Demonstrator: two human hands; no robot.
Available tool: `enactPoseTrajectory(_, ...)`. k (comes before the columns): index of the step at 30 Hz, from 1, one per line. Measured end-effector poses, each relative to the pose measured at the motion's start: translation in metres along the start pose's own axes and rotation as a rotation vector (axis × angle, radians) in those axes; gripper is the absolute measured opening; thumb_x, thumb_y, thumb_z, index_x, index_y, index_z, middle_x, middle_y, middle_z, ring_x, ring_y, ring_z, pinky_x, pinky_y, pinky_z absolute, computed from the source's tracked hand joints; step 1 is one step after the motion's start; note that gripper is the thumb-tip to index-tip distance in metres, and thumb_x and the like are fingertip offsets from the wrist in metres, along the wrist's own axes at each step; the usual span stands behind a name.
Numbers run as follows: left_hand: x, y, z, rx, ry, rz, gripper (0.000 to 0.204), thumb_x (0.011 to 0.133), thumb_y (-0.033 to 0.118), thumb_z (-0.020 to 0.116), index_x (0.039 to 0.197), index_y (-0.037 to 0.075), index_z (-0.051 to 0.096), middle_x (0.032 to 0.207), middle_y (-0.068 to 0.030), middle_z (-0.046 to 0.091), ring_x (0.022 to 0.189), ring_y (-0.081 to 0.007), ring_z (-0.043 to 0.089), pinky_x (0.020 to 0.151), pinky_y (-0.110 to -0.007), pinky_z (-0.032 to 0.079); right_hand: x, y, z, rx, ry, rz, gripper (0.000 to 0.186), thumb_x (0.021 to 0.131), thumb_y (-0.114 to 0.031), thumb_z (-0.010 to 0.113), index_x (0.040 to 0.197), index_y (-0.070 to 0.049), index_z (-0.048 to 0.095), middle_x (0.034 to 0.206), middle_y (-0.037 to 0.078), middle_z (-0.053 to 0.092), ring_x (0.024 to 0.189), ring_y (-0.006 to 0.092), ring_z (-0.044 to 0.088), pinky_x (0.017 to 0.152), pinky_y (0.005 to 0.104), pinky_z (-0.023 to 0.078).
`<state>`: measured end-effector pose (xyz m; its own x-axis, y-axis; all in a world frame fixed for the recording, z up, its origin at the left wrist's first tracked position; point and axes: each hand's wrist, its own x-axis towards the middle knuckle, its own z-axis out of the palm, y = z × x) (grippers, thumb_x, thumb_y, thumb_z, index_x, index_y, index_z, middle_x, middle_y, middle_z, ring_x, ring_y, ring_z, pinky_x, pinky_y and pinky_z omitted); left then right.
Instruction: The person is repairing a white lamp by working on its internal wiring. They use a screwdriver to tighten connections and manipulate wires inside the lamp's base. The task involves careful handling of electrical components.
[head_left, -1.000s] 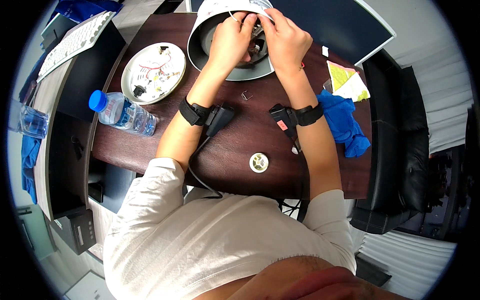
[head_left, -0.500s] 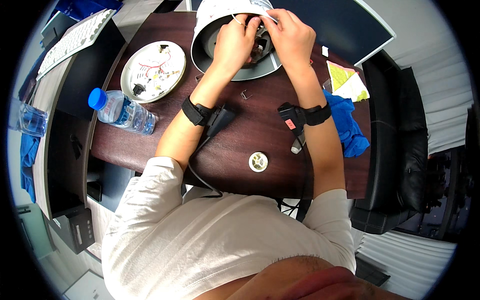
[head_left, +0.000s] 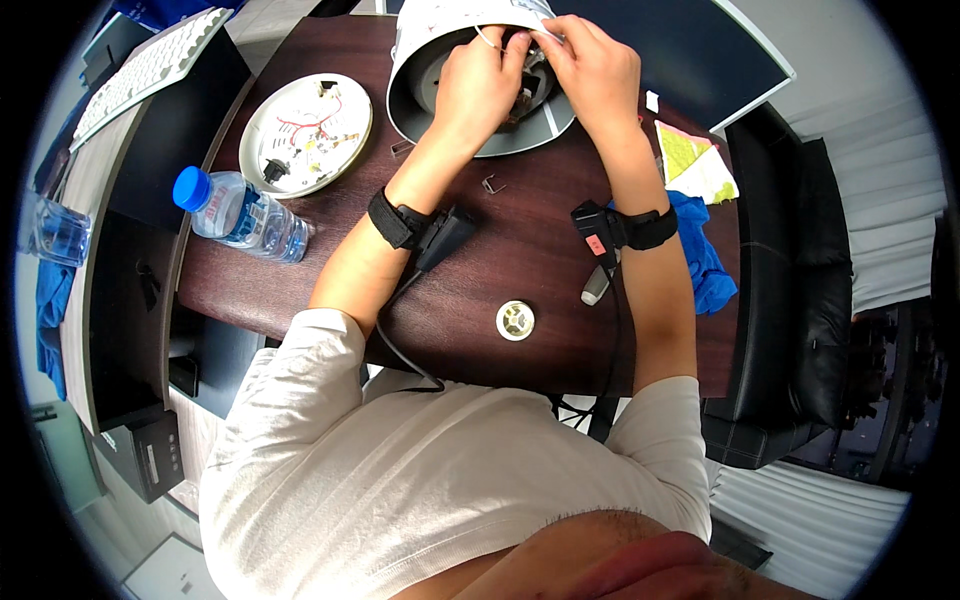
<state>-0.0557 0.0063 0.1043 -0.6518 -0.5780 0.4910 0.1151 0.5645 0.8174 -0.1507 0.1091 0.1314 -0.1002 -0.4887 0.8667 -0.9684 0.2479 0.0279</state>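
Note:
A white round appliance housing (head_left: 418, 28) lies on its side at the table's far edge, its grey-rimmed open end facing me. Metal parts and wiring show in the dark interior. My left hand (head_left: 472, 90) reaches into the opening, fingers bent and thumb toward the right; the fingertips are partly hidden. A thin white cord (head_left: 485, 38) curves over those fingers. At the upper right of the rim, my right hand (head_left: 598, 78) is closed in a pinch on a white cord end. Left of the housing rests a round white base plate (head_left: 262, 118) carrying red wires and small parts.
A water bottle (head_left: 240, 215) with a blue cap lies at the left. A small round disc (head_left: 515, 320) and a bent metal clip (head_left: 490, 184) are on the table (head_left: 440, 320). At right are a blue cloth (head_left: 708, 270), a yellow-white cloth (head_left: 695, 165) and a screwdriver-like handle (head_left: 595, 287).
My right hand and forearm have shifted slightly right, uncovering more of the grey handle on the table. The left hand stays in the opening, little changed.

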Motion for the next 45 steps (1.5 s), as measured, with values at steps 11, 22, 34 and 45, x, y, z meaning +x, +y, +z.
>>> enactPoseTrajectory(11,-0.001,-0.002,0.002,0.032,0.028,0.054,0.026,0.092,0.028,0.05,0.103,0.006,0.057,0.065,-0.0188,0.062,0.064,-0.038,0.062,0.061,-0.046,0.049,0.003,-0.002,-0.004,-0.025,-0.023,0.0,0.017,0.075,-0.024,0.07,0.085,-0.012,0.064,0.07,0.004,0.062,0.059,0.0252,0.062,0.051,0.0333,0.048)
enactPoseTrajectory(22,-0.002,0.003,0.002,0.043,0.037,0.055,0.029,0.093,0.03,0.048,0.099,0.004,0.059,0.063,-0.0183,0.062,0.063,-0.0381,0.062,0.062,-0.046,0.049,0.002,0.004,-0.004,-0.038,-0.053,-0.052,0.016,0.077,-0.022,0.067,0.086,-0.01,0.062,0.072,0.006,0.062,0.061,0.0269,0.062,0.053,0.0346,0.049)
enactPoseTrajectory(34,-0.003,0.003,0.008,0.029,0.036,0.031,0.029,0.095,0.031,0.046,0.105,0.006,0.058,0.058,-0.0129,0.062,0.045,-0.0259,0.061,0.048,-0.036,0.049,-0.003,-0.005,-0.018,0.051,-0.121,0.022,0.024,0.077,-0.02,0.067,0.097,-0.008,0.063,0.073,0.007,0.062,0.059,0.0258,0.061,0.054,0.0343,0.049)
enactPoseTrajectory(45,-0.008,0.01,0.009,0.093,0.001,0.026,0.03,0.095,0.032,0.045,0.106,0.006,0.056,0.06,-0.0147,0.062,0.057,-0.0326,0.064,0.058,-0.042,0.05,-0.062,-0.03,-0.094,0.237,-0.116,0.264,0.009,0.078,-0.005,0.067,0.085,-0.005,0.062,0.062,0.004,0.054,0.048,0.012,0.05,0.046,0.025,0.041)
